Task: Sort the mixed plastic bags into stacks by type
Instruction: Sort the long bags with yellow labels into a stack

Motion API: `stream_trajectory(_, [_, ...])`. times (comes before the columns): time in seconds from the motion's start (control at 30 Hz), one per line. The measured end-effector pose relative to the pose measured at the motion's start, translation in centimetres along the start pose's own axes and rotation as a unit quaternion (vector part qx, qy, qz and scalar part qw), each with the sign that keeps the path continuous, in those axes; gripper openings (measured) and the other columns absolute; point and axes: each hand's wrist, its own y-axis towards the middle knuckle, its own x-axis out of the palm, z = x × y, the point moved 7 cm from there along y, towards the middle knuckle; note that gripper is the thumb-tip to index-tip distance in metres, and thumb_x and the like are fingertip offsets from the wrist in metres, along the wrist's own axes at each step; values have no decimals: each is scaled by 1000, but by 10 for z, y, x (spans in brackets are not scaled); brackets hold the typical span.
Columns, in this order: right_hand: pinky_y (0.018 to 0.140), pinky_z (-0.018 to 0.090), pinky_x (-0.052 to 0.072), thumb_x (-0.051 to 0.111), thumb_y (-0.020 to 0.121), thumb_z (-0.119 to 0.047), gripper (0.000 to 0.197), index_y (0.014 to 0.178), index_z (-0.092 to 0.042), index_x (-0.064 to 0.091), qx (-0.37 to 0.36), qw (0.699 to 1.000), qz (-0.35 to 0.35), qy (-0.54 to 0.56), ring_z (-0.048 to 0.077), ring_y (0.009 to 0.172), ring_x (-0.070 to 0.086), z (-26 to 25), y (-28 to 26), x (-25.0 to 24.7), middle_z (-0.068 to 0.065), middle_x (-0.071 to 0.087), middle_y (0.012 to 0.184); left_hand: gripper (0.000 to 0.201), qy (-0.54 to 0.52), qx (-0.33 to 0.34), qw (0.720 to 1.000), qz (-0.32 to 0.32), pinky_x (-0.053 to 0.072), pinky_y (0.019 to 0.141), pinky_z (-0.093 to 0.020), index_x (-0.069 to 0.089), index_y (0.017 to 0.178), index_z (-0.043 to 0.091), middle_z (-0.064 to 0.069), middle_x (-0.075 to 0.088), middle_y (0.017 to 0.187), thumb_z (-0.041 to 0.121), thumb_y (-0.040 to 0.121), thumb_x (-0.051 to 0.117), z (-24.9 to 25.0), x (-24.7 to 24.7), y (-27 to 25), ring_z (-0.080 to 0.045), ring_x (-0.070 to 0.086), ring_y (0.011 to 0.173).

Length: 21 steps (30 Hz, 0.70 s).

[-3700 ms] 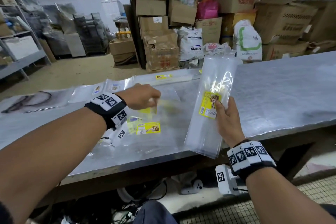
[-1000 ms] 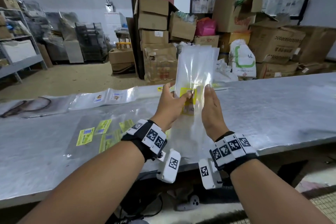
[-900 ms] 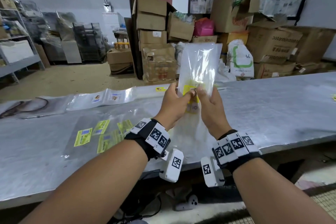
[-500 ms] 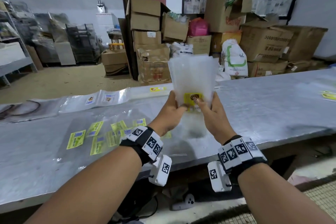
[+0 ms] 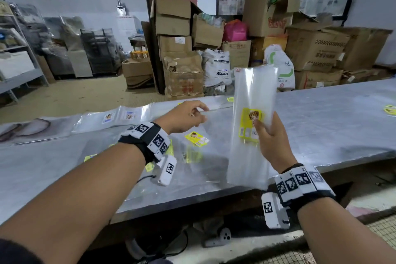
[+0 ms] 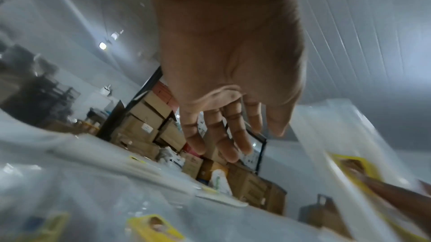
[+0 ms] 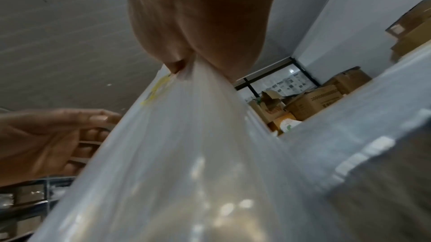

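Left hand (image 5: 184, 117) has let go, fingers loose; right hand (image 5: 271, 135) alone pinches the bags (image 5: 251, 126), which could fan and slip.

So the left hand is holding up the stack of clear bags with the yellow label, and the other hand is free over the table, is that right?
Not quite: the right hand holds up the bag stack, thumb on its yellow label. The left hand is the free one, fingers loose over the table, as the head view shows; the left wrist view confirms it holds nothing.
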Motion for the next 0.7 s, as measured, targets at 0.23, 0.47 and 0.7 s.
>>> stream_trajectory(0.23, [89, 60, 56, 61, 96, -40, 10, 106, -40, 60, 53, 999, 10, 0, 24, 99, 69, 54, -11, 1, -5, 71, 100, 36, 243, -46, 958, -147, 40, 76, -26, 61, 130, 22, 2, 66, 113, 29, 96, 69, -49, 16, 6, -20, 60, 103])
stream_trajectory(0.47, [89, 55, 54, 59, 99, -37, 8, 106, -33, 57, 49, 998, -16, -34, 20, 95, 69, 75, -11, 12, -8, 73, 97, 66, 304, -52, 931, -197, 38, 92, -27, 43, 152, 25, -1, 50, 150, 27, 93, 72, -76, 48, 40, -25, 51, 130])
stream_trajectory(0.7, [90, 51, 55, 59, 101, -32, 7, 104, -37, 55, 45, 998, -34, -29, 17, 97, 72, 78, -11, 15, -10, 76, 102, 68, 356, -59, 894, -265, 42, 97, -31, 51, 145, 25, -4, 56, 131, 36, 85, 81, -82, 61, 75, -26, 49, 121])
